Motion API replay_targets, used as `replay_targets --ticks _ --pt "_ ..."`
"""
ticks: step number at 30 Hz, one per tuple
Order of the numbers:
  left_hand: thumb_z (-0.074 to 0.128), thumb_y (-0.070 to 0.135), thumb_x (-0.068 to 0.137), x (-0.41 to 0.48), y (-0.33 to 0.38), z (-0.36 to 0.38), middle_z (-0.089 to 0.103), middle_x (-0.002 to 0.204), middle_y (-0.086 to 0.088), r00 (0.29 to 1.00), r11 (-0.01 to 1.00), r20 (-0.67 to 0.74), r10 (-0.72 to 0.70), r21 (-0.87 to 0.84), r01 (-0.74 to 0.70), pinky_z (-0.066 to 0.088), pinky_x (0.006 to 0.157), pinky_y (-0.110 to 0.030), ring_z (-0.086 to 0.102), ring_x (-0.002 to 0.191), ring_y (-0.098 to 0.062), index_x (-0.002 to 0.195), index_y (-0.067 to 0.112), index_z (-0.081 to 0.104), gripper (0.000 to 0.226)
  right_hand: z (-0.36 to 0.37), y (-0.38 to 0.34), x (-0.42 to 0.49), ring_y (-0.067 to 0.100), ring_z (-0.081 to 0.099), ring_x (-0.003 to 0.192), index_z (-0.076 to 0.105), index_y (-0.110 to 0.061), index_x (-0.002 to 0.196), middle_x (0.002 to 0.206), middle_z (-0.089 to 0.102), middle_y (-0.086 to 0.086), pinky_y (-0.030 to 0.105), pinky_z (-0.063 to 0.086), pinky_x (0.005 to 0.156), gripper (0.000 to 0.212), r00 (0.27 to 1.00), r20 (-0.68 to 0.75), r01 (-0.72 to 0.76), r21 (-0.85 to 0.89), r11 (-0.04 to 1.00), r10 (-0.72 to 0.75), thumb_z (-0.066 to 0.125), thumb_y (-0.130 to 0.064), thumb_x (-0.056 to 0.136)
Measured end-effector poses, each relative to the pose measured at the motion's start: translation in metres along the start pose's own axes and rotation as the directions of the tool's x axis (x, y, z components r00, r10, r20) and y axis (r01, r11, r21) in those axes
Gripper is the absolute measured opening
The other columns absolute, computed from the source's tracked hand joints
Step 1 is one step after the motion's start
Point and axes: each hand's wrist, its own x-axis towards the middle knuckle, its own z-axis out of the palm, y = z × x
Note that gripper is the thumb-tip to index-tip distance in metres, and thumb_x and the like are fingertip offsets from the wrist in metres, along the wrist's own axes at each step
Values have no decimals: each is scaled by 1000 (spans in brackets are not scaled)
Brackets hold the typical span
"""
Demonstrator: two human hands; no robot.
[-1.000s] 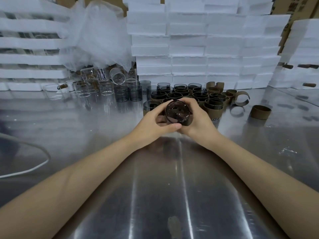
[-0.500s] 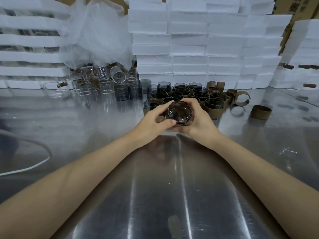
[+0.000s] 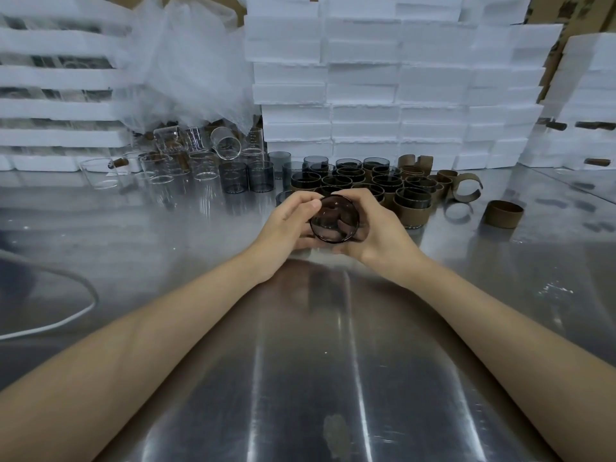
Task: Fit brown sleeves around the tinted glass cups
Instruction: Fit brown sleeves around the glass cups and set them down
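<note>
Held cup: a round, thin-walled, smoke-tinted glass cup (image 3: pixel 334 219) lies on its side between both hands, low over the bench, with one circular end facing the camera. Whether a sleeve is round it cannot be told.
Left hand (image 3: pixel 290 225): fingers curled against the cup's left side, thumb on the upper rim.
Right hand (image 3: pixel 376 231): fingers wrapped round the cup's right side.
Sleeved cups (image 3: pixel 411 203): a tight cluster just behind the hands, each with a matte brown band.
Loose sleeves: one closed ring (image 3: pixel 503 214) stands apart at right, and an open curled strip (image 3: pixel 466 191) lies beside the cluster.
Bare tinted cups (image 3: pixel 235 176): upright, left of the cluster.
Clear glasses (image 3: pixel 160 168): further left, some tipped over.
Bench (image 3: pixel 300 361): brushed steel with streaky reflections.
Backdrop: stacked white foam blocks (image 3: pixel 366 95) and crumpled plastic film (image 3: pixel 186 61).
Writing: dark print on cardboard (image 3: pixel 573 8), too blurred to read.
</note>
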Motion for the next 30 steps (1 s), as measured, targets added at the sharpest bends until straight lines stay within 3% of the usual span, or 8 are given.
replay_targets --ticks 2,5,14,17,21,23,26,30 --pt "50 29 98 0 1 0 71 85 3 1000 1000 -2 -25 10 25 56 63 -25 70 73 -16 96 23 58 10 -1 -2 -1 15 61 112 50 -24 123 118 61 -1 33 51 96 71 999 27 29 -71 997 -27 79 10 68" --pt "58 43 82 -1 2 -1 68 82 6 998 997 5 -66 51 65 55 70 -32 66 72 -12 83 30 59 13 -2 -3 -1 12 59 116 52 -16 130 123 60 -3 40 49 99 73 996 64 76 -172 982 -66 80 8 67" --pt "72 31 81 -3 5 2 59 97 -13 990 984 22 -140 117 137 43 90 -46 54 92 -26 90 19 49 28 -2 -2 0 4 54 122 58 -15 130 128 60 -6 28 45 102 56 961 156 268 -336 903 -227 75 -2 79" --pt "66 18 91 -2 2 5 64 92 -3 991 981 -12 -132 140 132 46 94 -36 59 90 -15 98 15 49 19 -2 2 1 6 52 124 55 -19 134 131 59 -9 25 43 103 64 962 165 267 -387 882 -219 73 2 76" --pt "70 20 88 0 0 6 62 98 8 993 968 -32 -111 222 115 48 81 -11 60 89 2 104 16 49 26 -2 5 3 -3 46 119 51 -23 139 131 58 -10 7 34 101 72 963 158 267 -442 856 -219 73 3 75" --pt "72 20 86 0 -1 7 61 101 9 994 962 -30 -103 252 107 48 86 -13 60 97 0 102 19 48 29 -1 5 3 -4 46 116 50 -24 139 130 60 -8 4 33 98 73 964 161 262 -457 850 -211 72 4 75" --pt "76 20 83 0 -3 6 59 107 10 996 955 -38 -86 282 93 43 104 -31 56 117 -14 106 20 47 36 0 4 4 -2 49 115 51 -23 139 128 61 -8 6 35 97 72 966 155 255 -459 851 -206 73 3 76" --pt "80 19 80 -1 -2 6 59 115 4 997 942 -12 -72 327 72 47 95 -24 57 112 -12 114 19 45 49 1 1 3 4 57 113 54 -22 135 124 63 -10 18 45 96 67 980 112 198 -405 893 -167 74 1 75"
